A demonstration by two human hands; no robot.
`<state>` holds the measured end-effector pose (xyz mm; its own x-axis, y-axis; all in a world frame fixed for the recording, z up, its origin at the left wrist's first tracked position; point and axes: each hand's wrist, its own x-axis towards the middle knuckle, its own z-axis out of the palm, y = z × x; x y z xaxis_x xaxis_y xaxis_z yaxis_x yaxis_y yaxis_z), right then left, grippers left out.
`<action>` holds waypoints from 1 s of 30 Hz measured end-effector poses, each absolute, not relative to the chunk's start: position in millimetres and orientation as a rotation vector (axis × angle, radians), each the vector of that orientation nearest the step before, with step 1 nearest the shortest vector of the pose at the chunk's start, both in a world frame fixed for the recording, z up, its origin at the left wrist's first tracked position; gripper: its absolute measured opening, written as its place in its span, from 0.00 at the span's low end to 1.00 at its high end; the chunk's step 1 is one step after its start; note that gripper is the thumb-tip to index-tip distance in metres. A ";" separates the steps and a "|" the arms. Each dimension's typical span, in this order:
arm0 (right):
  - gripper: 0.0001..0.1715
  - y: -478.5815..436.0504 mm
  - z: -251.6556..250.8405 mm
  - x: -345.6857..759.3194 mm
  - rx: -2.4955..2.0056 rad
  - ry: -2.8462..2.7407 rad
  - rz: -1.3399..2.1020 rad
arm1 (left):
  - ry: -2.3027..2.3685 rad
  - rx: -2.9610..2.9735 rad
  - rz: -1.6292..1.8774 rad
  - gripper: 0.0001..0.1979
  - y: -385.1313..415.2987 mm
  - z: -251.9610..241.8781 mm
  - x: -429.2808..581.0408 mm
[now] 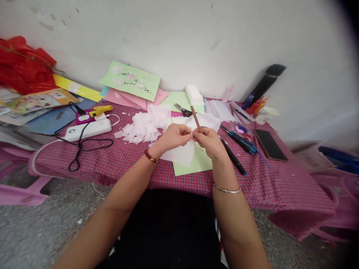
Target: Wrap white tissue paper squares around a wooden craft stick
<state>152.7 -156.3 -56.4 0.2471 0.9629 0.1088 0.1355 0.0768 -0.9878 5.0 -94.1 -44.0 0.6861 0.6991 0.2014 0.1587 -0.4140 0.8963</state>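
Observation:
My right hand (209, 141) is closed on a thin brown stick (195, 117) that points up and away from me; whether it is a pencil cannot be made out. Close beside it, my left hand (174, 135) is in a pinch, its fingertips meeting those of the right at a tiny pale bit too small to name. Beneath both hands lie sheets of thin white paper (179, 154) over a light green sheet (196, 167). A pile of cut white paper pieces (143, 125) spreads to the left of my hands. Black-handled scissors (183, 110) rest just behind them.
At the back left, a green card with pink flowers (134, 80) lies on pink sheets. A white power bank-like block (88, 130) and a black cable (81, 144) are at left. Right of my hands are a black pen (234, 158), a blue-black tool (241, 141) and a phone (270, 145).

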 end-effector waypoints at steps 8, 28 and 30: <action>0.04 -156.6 -55.8 152.0 -1.374 -1.172 0.852 | 0.663 1.880 0.673 0.09 -91.2 -43.8 5.0; 0.06 -155.6 -61.8 152.0 -1.389 -1.250 0.708 | 0.651 1.645 0.661 0.09 -86.5 -46.6 3.9; 0.06 -154.7 -62.0 151.6 -1.352 -1.237 0.676 | 0.650 1.604 0.651 0.07 -86.4 -47.0 4.5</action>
<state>151.6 -154.7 -62.0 0.2848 0.9229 0.2590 0.2811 0.1779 -0.9430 4.5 -86.4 -47.0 0.6845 0.7272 0.0516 0.0502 -0.1177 0.9918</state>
